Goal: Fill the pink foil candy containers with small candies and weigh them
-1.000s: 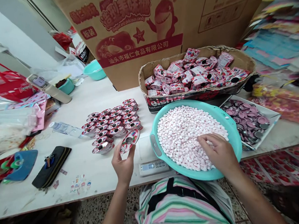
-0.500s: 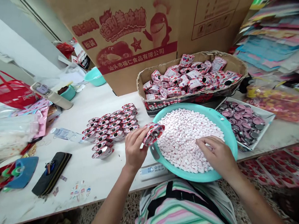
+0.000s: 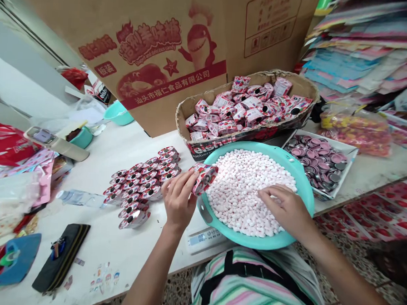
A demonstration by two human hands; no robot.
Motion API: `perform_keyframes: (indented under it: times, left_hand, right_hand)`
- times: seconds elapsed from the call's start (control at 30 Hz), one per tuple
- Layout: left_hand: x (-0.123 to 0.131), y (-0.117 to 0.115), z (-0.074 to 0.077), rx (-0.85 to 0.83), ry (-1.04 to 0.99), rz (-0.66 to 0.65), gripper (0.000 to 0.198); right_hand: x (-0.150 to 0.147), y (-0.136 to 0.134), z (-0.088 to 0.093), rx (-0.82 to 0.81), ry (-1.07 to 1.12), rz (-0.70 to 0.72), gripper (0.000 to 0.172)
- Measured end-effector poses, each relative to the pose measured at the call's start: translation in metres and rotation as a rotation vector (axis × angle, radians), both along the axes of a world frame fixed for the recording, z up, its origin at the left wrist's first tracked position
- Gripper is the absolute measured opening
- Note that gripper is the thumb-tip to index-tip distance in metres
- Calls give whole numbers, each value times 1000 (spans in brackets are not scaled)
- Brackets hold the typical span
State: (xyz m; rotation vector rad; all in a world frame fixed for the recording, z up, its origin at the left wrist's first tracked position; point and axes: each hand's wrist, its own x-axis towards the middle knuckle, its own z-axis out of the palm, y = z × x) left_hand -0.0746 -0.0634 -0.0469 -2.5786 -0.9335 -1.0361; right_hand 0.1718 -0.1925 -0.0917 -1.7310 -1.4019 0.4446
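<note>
My left hand [image 3: 179, 197] is closed around a small red-and-pink printed candy container [image 3: 205, 179], tilted, at the left rim of a turquoise basin [image 3: 306, 205]. Small white candies [image 3: 242, 186] with pinkish specks fill the basin. Over their right side, my right hand [image 3: 284, 209] has its fingers drawn together with the tips at the candies; whatever lies between them is hidden. Left of my left hand, several matching containers [image 3: 151, 175] stand in rows on the white table [image 3: 86, 173], dark round openings showing on them.
Behind the basin, a cut-down carton [image 3: 185, 113] holds a heap of similar containers. A white tray [image 3: 347, 171] of pink and silver round caps sits to the right. Under the basin's front-left edge is a digital scale [image 3: 201, 239]. A large cardboard box [image 3: 156, 13] stands behind.
The camera view has turned a little to the right, so the table things appear shifted left. Both hands keep nearly the same pose, the left still holding the container.
</note>
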Motion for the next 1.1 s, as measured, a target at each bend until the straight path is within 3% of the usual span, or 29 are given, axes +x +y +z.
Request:
perform_keyframes:
  times: [0.37, 0.53, 0.8, 0.9, 1.1]
  left_hand:
    - [-3, 14, -10, 23, 49, 22, 34]
    - [-2, 14, -7, 55, -16, 57, 36]
    - [5, 15, -13, -26, -48, 59, 35]
    - [6, 14, -15, -178, -178, 119, 34]
    - [-9, 0, -17, -858, -821, 233, 45]
  right_hand:
    - [1, 0, 0, -3, -8, 6, 25]
    - [1, 1, 1, 1, -26, 6, 26]
    - [0, 0, 1, -8, -23, 7, 26]
    - [1, -1, 0, -10, -40, -1, 26]
    - [2, -3, 1, -14, -39, -14, 26]
